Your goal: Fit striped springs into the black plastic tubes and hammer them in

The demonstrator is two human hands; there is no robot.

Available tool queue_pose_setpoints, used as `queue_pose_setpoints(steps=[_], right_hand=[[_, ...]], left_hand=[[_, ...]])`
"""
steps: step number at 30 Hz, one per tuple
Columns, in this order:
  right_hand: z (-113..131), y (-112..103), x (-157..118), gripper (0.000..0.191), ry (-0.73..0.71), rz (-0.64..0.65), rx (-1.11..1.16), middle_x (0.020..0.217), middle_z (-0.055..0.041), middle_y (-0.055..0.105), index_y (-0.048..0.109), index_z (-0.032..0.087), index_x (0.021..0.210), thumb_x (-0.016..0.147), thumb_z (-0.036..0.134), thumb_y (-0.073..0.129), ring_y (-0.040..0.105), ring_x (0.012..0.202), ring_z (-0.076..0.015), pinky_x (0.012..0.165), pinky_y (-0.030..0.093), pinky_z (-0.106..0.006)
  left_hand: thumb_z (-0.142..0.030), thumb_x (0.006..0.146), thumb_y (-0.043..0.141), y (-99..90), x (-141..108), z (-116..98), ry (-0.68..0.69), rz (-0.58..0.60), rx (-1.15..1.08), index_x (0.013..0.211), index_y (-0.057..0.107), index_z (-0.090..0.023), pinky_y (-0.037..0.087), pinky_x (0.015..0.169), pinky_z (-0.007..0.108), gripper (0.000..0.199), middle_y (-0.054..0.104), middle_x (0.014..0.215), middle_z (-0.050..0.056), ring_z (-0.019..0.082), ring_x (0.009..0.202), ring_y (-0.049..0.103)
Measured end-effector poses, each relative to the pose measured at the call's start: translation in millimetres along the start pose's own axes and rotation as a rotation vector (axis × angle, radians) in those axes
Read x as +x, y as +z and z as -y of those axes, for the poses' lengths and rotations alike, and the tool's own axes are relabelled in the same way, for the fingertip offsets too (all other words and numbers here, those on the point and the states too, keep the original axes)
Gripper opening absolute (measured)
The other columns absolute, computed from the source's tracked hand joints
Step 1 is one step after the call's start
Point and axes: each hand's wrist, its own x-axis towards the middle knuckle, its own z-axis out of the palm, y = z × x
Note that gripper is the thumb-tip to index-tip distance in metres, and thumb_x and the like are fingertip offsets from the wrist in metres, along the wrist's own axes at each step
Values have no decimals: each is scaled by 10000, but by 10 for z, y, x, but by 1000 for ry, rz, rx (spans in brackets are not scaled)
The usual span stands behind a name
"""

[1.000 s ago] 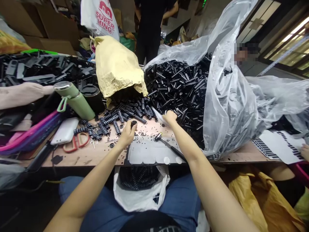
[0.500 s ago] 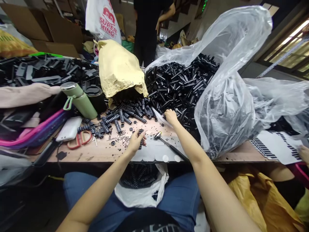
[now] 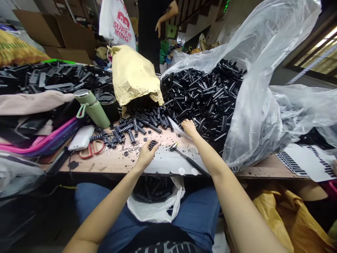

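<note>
My left hand (image 3: 146, 154) is closed around a short black ribbed cylinder (image 3: 152, 144) dotted with pale studs, held just above the table. At the near edge of a big heap of black plastic tubes (image 3: 202, 95), my right hand (image 3: 189, 127) has its fingers curled; what is in them is hidden. A hammer (image 3: 188, 158) with a black handle lies between my forearms, its head towards the back left. More ribbed cylinders (image 3: 131, 128) are piled beyond my left hand, spilling from a yellow bag (image 3: 135, 75). Tiny dark bits and several black discs are scattered about the tabletop (image 3: 105, 163).
A clear plastic bag (image 3: 252, 119) rises on the right around the tubes. To the left are red-handled scissors (image 3: 92, 149), a white slab-like device (image 3: 81, 138) and a green flask (image 3: 93, 110). A white sack (image 3: 147, 212) of ribbed cylinders sits between my legs. A person (image 3: 149, 35) stands behind.
The ribbed cylinder in my left hand has tilted, its end now facing more towards me. My right hand stays at the heap's edge. The view has shifted slightly; the person behind appears further left.
</note>
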Motion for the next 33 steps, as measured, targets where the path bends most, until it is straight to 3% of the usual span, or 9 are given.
queue_pose_setpoints(steps=[4,8,12,15,21,24,29,33], right_hand=[[-16,8,13,334,-10,8,-17,1070,-151,660,658,129,1081,922,83,368,472,1065,-261,908,270,-380],[42,-11,46,383,23,-24,-35,1230,-162,576,599,143,1194,936,87,321,453,1104,-262,893,284,-365],[130,-4,82,363,73,-53,-39,1224,-184,558,616,98,1122,937,87,304,467,1061,-258,847,319,-344],[168,-10,119,395,98,-100,-21,1281,-198,525,545,83,1227,928,60,288,465,1062,-253,846,335,-343],[276,-150,145,359,75,-139,61,1097,-190,630,645,77,1074,922,71,320,520,1039,-252,868,393,-357],[586,-91,-142,429,19,-220,145,1212,-150,611,617,133,1180,967,113,245,534,1123,-211,914,437,-355],[1275,134,-989,351,-323,-399,529,1116,-93,682,670,233,1104,964,198,350,623,1062,-186,924,513,-392],[1449,-87,-1292,376,-407,-394,556,1319,-104,573,581,249,1258,914,191,440,538,1221,-218,1015,461,-439]], left_hand=[[-486,795,626,-89,7,37,-6,-54,-12,935,600,-176,358,386,183,341,542,622,-41,71,409,452],[-503,787,625,-48,-20,72,-26,-23,-49,920,596,-169,370,379,186,361,534,621,-40,75,411,457],[-512,783,625,-39,-37,86,-36,-2,-66,931,596,-159,374,369,187,384,556,673,-27,68,421,456],[-503,774,637,-84,-31,89,-62,-9,-94,933,594,-155,365,360,181,385,554,686,-27,61,422,451],[-513,723,675,-110,-10,58,-151,-2,-203,895,568,-159,346,338,176,407,550,680,-34,51,397,440],[-512,665,721,-45,53,5,-251,-25,-315,887,558,-160,301,313,168,447,565,687,-29,40,378,422],[-471,601,775,96,156,-56,-365,54,-514,770,549,-154,250,315,161,425,512,539,-52,41,359,399],[-416,582,801,84,108,-7,-328,2,-457,720,521,-166,242,322,161,400,420,415,-92,41,326,352]])
